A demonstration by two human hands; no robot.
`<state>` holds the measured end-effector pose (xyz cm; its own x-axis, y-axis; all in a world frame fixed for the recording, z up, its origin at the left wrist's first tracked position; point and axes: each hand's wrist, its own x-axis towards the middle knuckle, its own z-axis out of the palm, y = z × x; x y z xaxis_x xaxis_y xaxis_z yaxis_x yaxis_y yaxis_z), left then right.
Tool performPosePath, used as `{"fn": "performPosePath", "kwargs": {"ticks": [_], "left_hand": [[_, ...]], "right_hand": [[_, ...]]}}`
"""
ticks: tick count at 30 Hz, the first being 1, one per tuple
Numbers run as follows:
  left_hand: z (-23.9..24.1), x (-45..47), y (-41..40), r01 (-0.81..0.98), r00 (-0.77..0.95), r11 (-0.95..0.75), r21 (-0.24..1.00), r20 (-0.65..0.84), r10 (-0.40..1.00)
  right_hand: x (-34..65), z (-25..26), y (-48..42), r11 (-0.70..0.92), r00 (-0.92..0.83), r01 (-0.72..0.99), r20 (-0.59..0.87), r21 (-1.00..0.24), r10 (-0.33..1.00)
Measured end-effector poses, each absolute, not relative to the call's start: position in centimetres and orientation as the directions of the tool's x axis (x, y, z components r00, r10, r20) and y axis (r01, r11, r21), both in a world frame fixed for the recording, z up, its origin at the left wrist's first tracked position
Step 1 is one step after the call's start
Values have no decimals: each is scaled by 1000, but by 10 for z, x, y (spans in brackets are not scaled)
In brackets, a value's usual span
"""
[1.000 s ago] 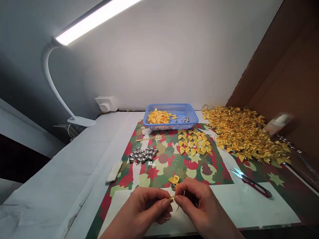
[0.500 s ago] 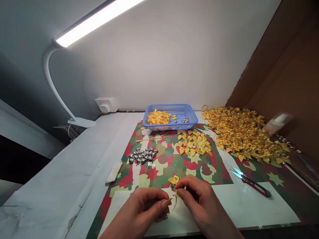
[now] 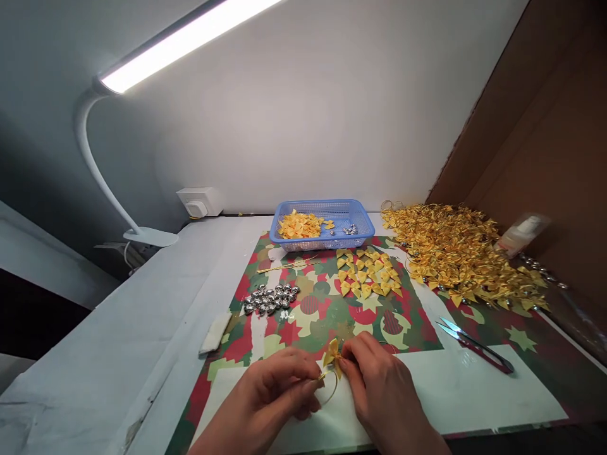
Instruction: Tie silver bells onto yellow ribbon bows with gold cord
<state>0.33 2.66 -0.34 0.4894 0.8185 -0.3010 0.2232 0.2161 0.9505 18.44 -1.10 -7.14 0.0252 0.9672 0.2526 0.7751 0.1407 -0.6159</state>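
Note:
Between finger and thumb, my right hand (image 3: 379, 379) pinches a small yellow ribbon bow (image 3: 333, 356) by its right side. A thin gold cord (image 3: 336, 383) curves in a loop just below the bow. My left hand (image 3: 279, 392) is closed in a pinch on this cord, to the left of the bow. Both hands are close together over the white sheet (image 3: 478, 392) at the front of the table. Whether a silver bell is behind the bow cannot be seen now.
Silver bells (image 3: 271, 299) lie in a cluster, with yellow bows (image 3: 367, 273) in rows to their right. Behind stands a blue basket (image 3: 322, 242). Thread snips (image 3: 477, 346) and a large pile of finished bows (image 3: 455, 253) are at right; a lamp (image 3: 152, 236) is left.
The bow has turned more upright between my right fingers, and the silver bell beneath it has gone out of sight. My left hand still pinches the cord. The view has shifted slightly.

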Motion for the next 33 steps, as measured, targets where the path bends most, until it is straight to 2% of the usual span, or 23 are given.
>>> {"fn": "performPosePath", "kwargs": {"ticks": [6, 9, 15, 17, 20, 25, 27, 33], "left_hand": [[-3, -3, 24, 427, 550, 47, 903, -301, 779], [0, -2, 22, 436, 555, 47, 899, -309, 773], [3, 2, 22, 410, 533, 58, 910, -291, 795], [2, 2, 22, 334, 584, 81, 939, -274, 764], [2, 3, 23, 249, 606, 120, 961, -251, 755], [9, 5, 20, 258, 584, 111, 960, -247, 773], [12, 7, 18, 278, 576, 70, 958, -225, 786], [14, 10, 12, 350, 577, -63, 935, -163, 800]], "right_hand": [[186, -65, -15, 213, -44, 741, 271, -636, 962], [187, -57, -19, 258, -85, 735, 292, -627, 953], [190, -38, -24, 401, -208, 756, 391, -517, 897], [191, -35, -24, 423, -216, 722, 403, -547, 889], [193, -30, -24, 403, -203, 628, 360, -666, 911], [199, -17, -29, 353, -142, 441, 324, -825, 935], [200, -14, -31, 352, -141, 397, 323, -848, 936], [200, -17, -32, 316, -191, 424, 257, -849, 947]]}}
